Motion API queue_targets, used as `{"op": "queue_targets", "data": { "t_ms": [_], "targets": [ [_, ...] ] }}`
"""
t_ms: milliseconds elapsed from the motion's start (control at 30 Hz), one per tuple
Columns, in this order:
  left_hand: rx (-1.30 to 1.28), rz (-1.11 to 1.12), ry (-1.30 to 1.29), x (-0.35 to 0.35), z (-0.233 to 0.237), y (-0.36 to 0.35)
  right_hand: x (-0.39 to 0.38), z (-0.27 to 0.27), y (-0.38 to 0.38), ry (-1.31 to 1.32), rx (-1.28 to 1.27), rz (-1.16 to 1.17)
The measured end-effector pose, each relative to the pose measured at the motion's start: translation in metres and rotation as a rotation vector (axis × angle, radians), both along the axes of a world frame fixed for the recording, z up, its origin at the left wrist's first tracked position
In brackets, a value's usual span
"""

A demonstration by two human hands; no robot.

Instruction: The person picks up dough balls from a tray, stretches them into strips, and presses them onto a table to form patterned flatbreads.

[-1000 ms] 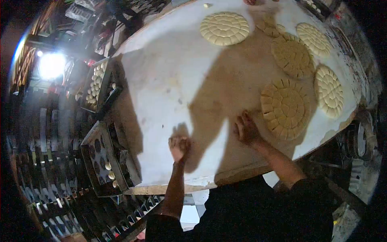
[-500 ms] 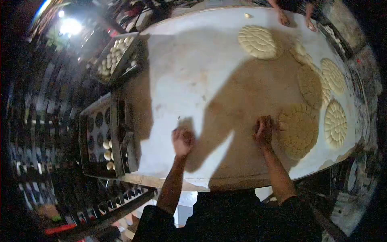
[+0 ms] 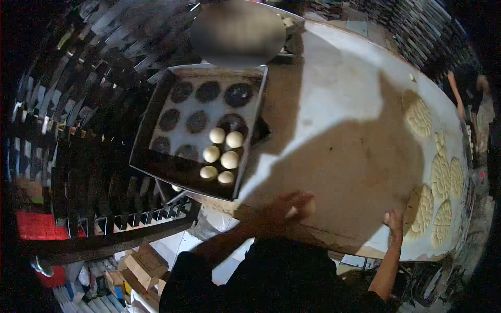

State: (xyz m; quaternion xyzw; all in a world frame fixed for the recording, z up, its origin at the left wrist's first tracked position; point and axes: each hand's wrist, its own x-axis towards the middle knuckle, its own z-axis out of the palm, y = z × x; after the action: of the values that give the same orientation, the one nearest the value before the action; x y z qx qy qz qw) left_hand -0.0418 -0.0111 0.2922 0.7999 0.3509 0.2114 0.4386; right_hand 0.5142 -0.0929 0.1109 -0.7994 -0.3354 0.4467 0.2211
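My left hand [image 3: 292, 206] is over the near edge of the table [image 3: 334, 104], in shadow and smeared by motion. A small pale patch shows at its fingers; whether it is dough cannot be made out. Farther right, my right hand [image 3: 395, 220] is closed at the table's near side, and what it holds, if anything, is hidden. Just beyond it lies a flat scored dough round [image 3: 421, 211]. To the left of my left hand is a metal tray [image 3: 147, 128] with several pale dough balls [image 3: 229, 159] at its near right corner and dark round marks on its bottom.
More scored dough rounds [image 3: 417, 116] lie along the table's right side, with a small dough piece [image 3: 412, 77] near the far edge. Another person's arm [image 3: 456, 94] reaches in at the far right. Cardboard boxes [image 3: 146, 267] stand below at lower left.
The view has swung left, bringing the tray with dough balls nearer the middle. My left hand is now closer to my body, and my hands remain apart.
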Motion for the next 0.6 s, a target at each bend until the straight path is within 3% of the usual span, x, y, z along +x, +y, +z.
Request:
{"op": "queue_targets", "data": {
  "t_ms": [67,100,133,167,233,267,333,400,433,500,533,600],
  "targets": [
    [0.195,0.231,0.013,-0.057,0.044,0.040,-0.101,0.051,0.049,0.088,0.134,0.016],
    [0.313,0.345,0.040,-0.082,0.057,0.071,-0.166,0.094,0.076,0.113,0.211,0.130],
    [0.265,0.431,0.103,-0.107,0.061,0.102,-0.204,0.104,0.105,0.004,0.308,0.339],
    [0.245,0.449,0.221,-0.132,0.057,0.134,-0.264,0.137,0.130,0.221,0.418,0.332],
    [0.249,0.407,0.415,-0.167,0.011,0.183,-0.352,0.176,0.175,0.059,0.871,0.636],
    [0.278,0.346,0.494,-0.183,-0.028,0.207,-0.395,0.202,0.187,0.040,0.899,0.663],
    [0.336,0.284,0.529,-0.202,-0.045,0.221,-0.466,0.230,0.216,0.075,1.134,0.771],
    [0.386,0.268,0.436,-0.204,-0.045,0.220,-0.508,0.215,0.257,0.028,1.239,0.973],
    [0.225,0.262,0.424,-0.203,-0.031,0.219,-0.515,0.200,0.267,-0.105,1.237,1.063],
    [0.451,0.476,0.537,-0.209,-0.023,0.207,-0.520,0.180,0.281,-0.383,1.212,1.215],
    [0.569,0.567,0.593,-0.207,-0.016,0.199,-0.513,0.182,0.278,-0.286,1.222,1.134],
    [0.548,0.651,0.502,-0.161,0.068,0.152,-0.476,0.186,0.253,-0.106,1.225,0.935]
  ]
}}
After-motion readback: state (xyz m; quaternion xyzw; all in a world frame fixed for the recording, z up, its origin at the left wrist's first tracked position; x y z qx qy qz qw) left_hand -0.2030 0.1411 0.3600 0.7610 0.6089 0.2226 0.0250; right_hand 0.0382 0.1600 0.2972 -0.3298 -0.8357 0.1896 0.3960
